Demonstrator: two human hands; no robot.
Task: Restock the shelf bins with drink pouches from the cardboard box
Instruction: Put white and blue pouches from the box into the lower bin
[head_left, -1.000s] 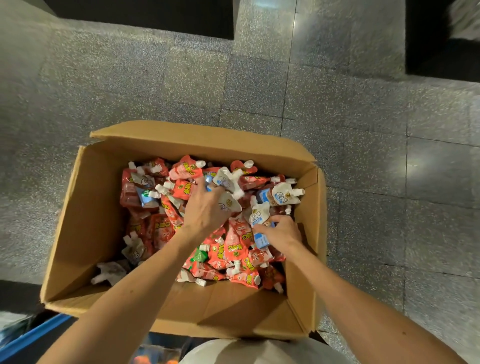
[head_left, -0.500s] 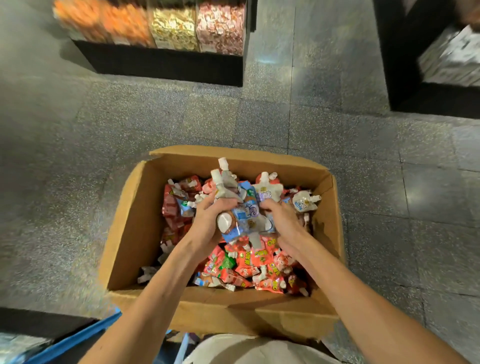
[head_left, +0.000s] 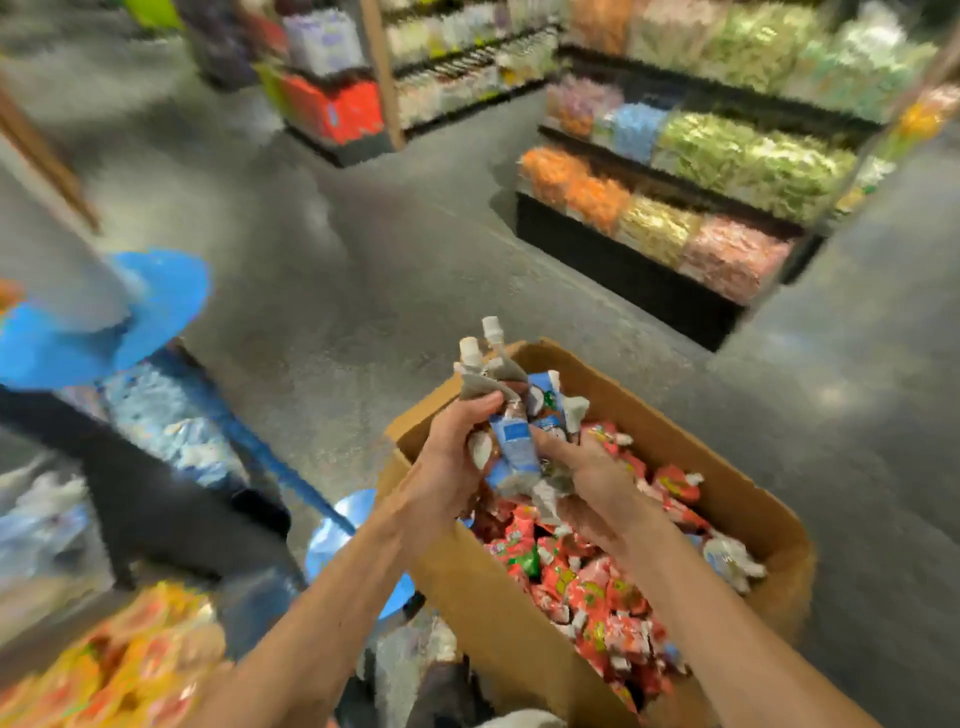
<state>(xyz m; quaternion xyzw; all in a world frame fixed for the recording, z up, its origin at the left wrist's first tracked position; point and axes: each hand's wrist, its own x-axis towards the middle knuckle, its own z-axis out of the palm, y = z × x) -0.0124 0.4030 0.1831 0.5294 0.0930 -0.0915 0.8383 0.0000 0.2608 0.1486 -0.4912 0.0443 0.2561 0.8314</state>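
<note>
Blur and hidden parts
The shelf bins (head_left: 675, 171) are smeared past telling their goods; the print on the held drink pouches (head_left: 519, 436) is unreadable, their middles covered by the left hand (head_left: 447, 462) and right hand (head_left: 587, 473); the bottom edge cuts the cardboard box (head_left: 493, 613) and both forearms (head_left: 322, 613).

The location is a retail shop. Tiered display shelves (head_left: 623, 270) carry bins (head_left: 737, 249) of colour-sorted packaged goods. Further racks (head_left: 457, 57) line a grey polished floor (head_left: 363, 260). An open cardboard box (head_left: 519, 623) holds drink pouches (head_left: 597, 584) as stock.
</note>
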